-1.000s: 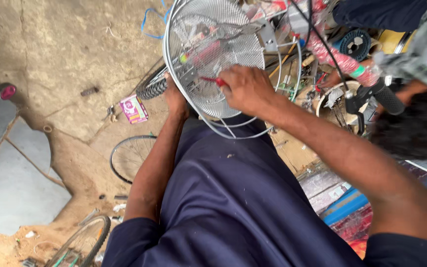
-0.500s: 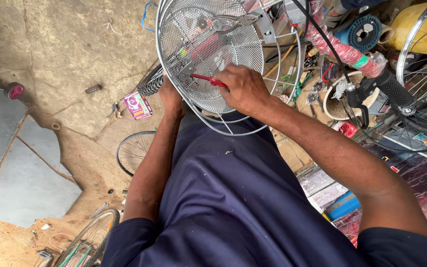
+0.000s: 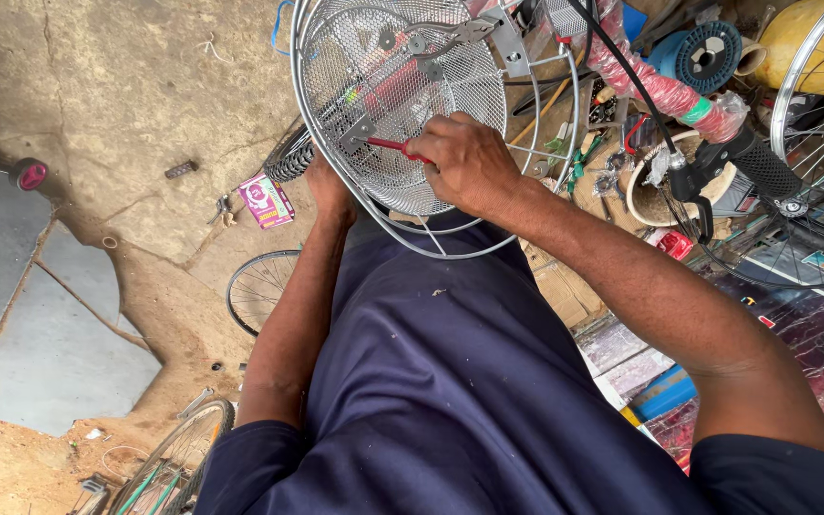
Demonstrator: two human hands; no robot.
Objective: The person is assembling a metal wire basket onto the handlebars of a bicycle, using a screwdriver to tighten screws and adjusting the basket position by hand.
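Note:
A silver wire-mesh bicycle basket [image 3: 402,86] is tipped toward me at the top middle. My right hand [image 3: 469,164] is closed around a red-handled tool [image 3: 393,146] whose tip meets a small metal bracket [image 3: 357,132] on the basket's mesh. My left hand [image 3: 328,186] reaches under the basket's lower left rim and supports it; its fingers are mostly hidden behind the wire. A dark blue garment [image 3: 441,381] covers my lap below.
A handlebar wrapped in pink plastic with a black grip [image 3: 717,124] crosses the upper right beside a spoked wheel [image 3: 813,143]. Loose bicycle wheels [image 3: 257,286] lie on the dirt floor at left. A small pink packet [image 3: 265,200] lies near a knobbly tyre [image 3: 290,157].
The view has shifted so the basket sits higher and larger in frame. My right hand stays on the red-handled tool at the mesh; my left hand remains under the rim.

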